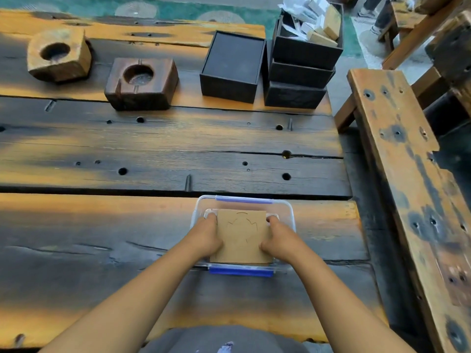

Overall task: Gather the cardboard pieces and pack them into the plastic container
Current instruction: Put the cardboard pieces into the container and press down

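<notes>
A clear plastic container (243, 203) with blue clips on its far and near sides sits near the table's front edge. A square brown cardboard piece (242, 238) with curved cut lines lies over its opening. My left hand (207, 236) grips the cardboard's left edge and my right hand (277, 238) grips its right edge, fingertips reaching down inside the container walls. Whatever lies under the cardboard is hidden.
The dark wooden plank table (165, 149) carries two wooden blocks with round hollows (60, 56) (141, 84) at the back left. An open black box (232, 67) and a stack of black boxes (300, 70) with packets stand at the back right. A wooden bench (407, 187) runs along the right.
</notes>
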Motion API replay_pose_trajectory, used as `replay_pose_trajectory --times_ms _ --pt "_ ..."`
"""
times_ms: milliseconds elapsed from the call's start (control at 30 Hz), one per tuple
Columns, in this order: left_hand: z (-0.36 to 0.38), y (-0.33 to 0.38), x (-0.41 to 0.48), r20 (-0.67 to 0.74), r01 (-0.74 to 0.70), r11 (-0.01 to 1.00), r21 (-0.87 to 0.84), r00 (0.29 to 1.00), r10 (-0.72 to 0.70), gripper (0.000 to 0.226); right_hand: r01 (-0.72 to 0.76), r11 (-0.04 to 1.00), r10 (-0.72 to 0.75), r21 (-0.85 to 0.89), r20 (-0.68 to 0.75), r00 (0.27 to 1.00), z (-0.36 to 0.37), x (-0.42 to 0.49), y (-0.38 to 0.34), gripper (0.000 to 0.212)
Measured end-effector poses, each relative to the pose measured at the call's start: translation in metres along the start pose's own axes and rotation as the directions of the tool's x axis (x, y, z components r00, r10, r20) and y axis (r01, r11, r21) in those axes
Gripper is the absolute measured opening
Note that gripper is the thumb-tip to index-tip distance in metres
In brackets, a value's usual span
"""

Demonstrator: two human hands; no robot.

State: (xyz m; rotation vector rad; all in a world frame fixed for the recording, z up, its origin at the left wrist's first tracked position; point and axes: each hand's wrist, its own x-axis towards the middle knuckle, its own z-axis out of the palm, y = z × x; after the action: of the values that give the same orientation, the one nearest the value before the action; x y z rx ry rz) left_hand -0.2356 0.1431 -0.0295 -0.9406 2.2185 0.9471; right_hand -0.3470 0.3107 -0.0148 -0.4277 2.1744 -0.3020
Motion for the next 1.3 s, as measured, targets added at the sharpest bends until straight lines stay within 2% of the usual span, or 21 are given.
replay_pose_trajectory --times_ms 100,200,400,533,633,800,1133,1300 --pt "-0.012 0.004 0.008 0.081 0.004 1.0 -0.013 0.997 -0.003 0.048 0.007 1.0 -0.008 0.013 0.044 0.999 -0.006 0.003 -0.004 0.058" --pt "-0.017 0.007 0.016 0.19 0.054 0.999 -0.002 0.98 -0.053 0.055 -0.017 0.999 0.021 -0.038 0.117 0.993 -0.012 0.009 -0.008 0.053" --pt "-0.023 0.008 0.026 0.333 0.151 0.988 -0.026 0.933 -0.134 0.071 -0.071 0.996 0.083 -0.057 0.242 0.967 -0.018 0.022 -0.009 0.063" --pt "-0.025 0.013 0.029 0.379 0.172 0.985 0.029 0.91 -0.17 0.078 -0.084 0.995 0.097 -0.058 0.296 0.95 -0.018 0.031 -0.009 0.072" --pt "-0.025 0.013 0.031 0.4 0.177 0.981 0.075 0.896 -0.192 0.079 -0.102 0.988 0.132 -0.114 0.296 0.946 -0.017 0.033 -0.008 0.082" --pt "-0.033 0.01 0.035 0.501 0.193 0.98 0.046 0.845 -0.19 0.076 -0.086 0.977 0.14 -0.194 0.285 0.948 -0.016 0.034 -0.004 0.091" --pt "-0.033 0.018 0.029 0.498 0.253 0.966 0.055 0.831 -0.246 0.086 -0.07 0.949 0.162 -0.306 0.284 0.945 -0.014 0.045 -0.005 0.105" --pt "-0.032 0.016 0.027 0.48 0.222 0.973 0.063 0.848 -0.224 0.087 -0.07 0.946 0.164 -0.316 0.283 0.945 -0.01 0.045 -0.007 0.104"
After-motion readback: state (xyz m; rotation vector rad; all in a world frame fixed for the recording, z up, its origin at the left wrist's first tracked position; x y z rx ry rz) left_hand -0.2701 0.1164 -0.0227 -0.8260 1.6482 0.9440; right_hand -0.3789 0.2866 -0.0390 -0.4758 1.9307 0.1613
